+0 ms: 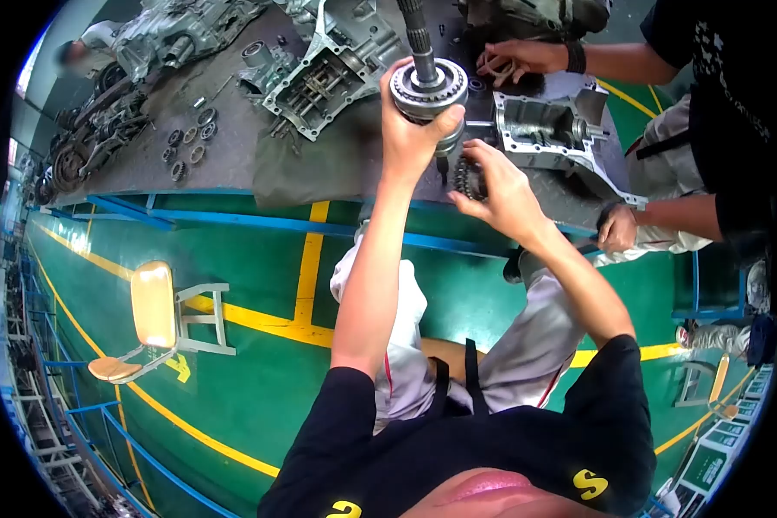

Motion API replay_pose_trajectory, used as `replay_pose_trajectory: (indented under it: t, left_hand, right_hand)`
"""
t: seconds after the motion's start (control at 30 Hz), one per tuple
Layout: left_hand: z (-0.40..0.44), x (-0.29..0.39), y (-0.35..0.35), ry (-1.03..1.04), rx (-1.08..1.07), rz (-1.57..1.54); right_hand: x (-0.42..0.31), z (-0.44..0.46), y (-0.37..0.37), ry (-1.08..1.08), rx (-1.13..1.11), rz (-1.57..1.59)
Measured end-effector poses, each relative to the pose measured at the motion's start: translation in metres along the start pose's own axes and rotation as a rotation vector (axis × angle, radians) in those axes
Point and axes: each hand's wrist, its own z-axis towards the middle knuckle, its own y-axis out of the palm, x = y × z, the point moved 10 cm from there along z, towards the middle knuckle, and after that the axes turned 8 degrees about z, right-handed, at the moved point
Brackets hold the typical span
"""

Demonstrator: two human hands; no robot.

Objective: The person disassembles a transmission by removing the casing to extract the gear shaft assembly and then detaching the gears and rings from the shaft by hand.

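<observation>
A desk (207,160) with opened metal housings; shaft assembly (419,43) in the left hand (407,138), gear (469,180) in the right hand (508,194).
One open housing (311,91) lies on the desk left of the shaft assembly, another open housing (535,129) to its right, near a co-worker's hand (509,60); a dark cloth (306,164) drapes over the near edge. The shaft assembly is between the housings, its long axis running away from the person and leaning slightly left, splined end far, narrow end near. The left hand's grip is wrapped around it below the broad bearing (429,86), whose face turns up. The right hand pinches the gear between fingers and thumb beside the narrow end; the gear's axis is unclear. Small rings (197,154) lie at far left.
</observation>
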Motion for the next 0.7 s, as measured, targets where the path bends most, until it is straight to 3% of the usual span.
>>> replay_pose_trajectory:
  t: [0.17, 0.4, 0.5, 0.53, 0.57, 0.63, 0.7]
  left_hand:
    - [0.001, -0.003, 0.001, -0.016, 0.0, -0.016]
    - [0.003, -0.007, 0.003, -0.054, -0.03, -0.049]
    - [0.003, -0.007, 0.005, -0.062, -0.036, -0.051]
    - [0.002, -0.007, 0.004, -0.062, -0.033, -0.048]
    - [0.002, -0.007, 0.004, -0.063, -0.035, -0.047]
    - [0.002, -0.006, 0.004, -0.049, -0.035, -0.037]
    - [0.002, -0.006, 0.004, -0.049, -0.027, -0.033]
  right_hand:
    - [0.009, -0.012, 0.044, -0.169, -0.218, -0.294]
    - [0.038, -0.016, 0.063, -0.048, -0.347, -0.201]
    - [0.046, -0.011, 0.047, -0.012, -0.208, -0.109]
    - [0.051, -0.005, 0.039, 0.133, -0.237, 0.03]
    - [0.051, -0.005, 0.039, 0.134, -0.235, 0.032]
    - [0.073, -0.007, 0.026, 0.335, -0.082, 0.258]
    - [0.08, -0.01, 0.028, 0.367, -0.05, 0.272]
